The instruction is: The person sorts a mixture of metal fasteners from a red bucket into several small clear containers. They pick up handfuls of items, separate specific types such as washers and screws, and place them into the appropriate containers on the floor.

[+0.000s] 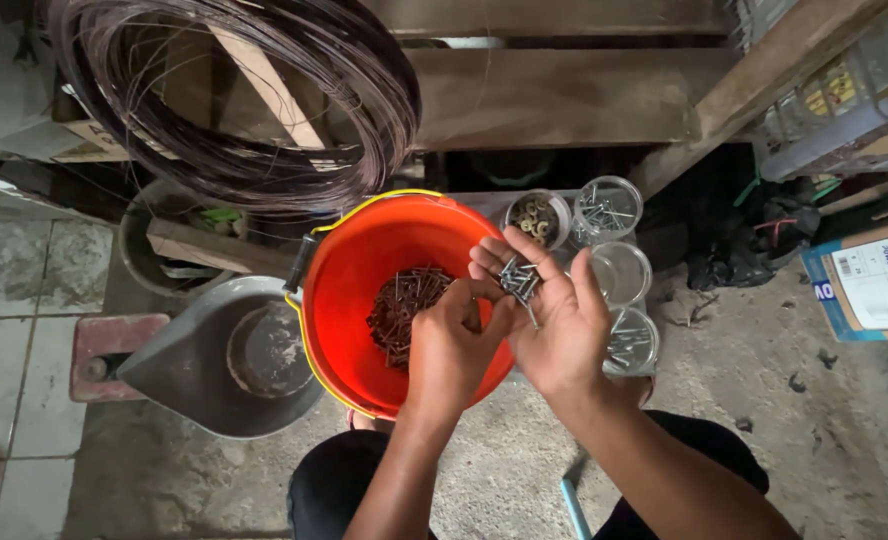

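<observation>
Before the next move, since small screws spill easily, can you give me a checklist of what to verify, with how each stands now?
1. Right hand cupped under the silver screws: ok.
2. Left hand fingers at the pile: ok.
3. Hands above the orange bucket: ok.
4. Clear cups upright beside the bucket: ok.
5. Rusty nails lying inside the bucket: ok.
6. Any screw dropped on the floor: cannot tell.

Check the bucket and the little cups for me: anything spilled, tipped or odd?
Nothing spilled or tipped. The orange bucket sits upright with rusty nails piled at its bottom. The clear cups stand upright beside it. The right hand cradles pale screws; the left hand picks at them.
</observation>
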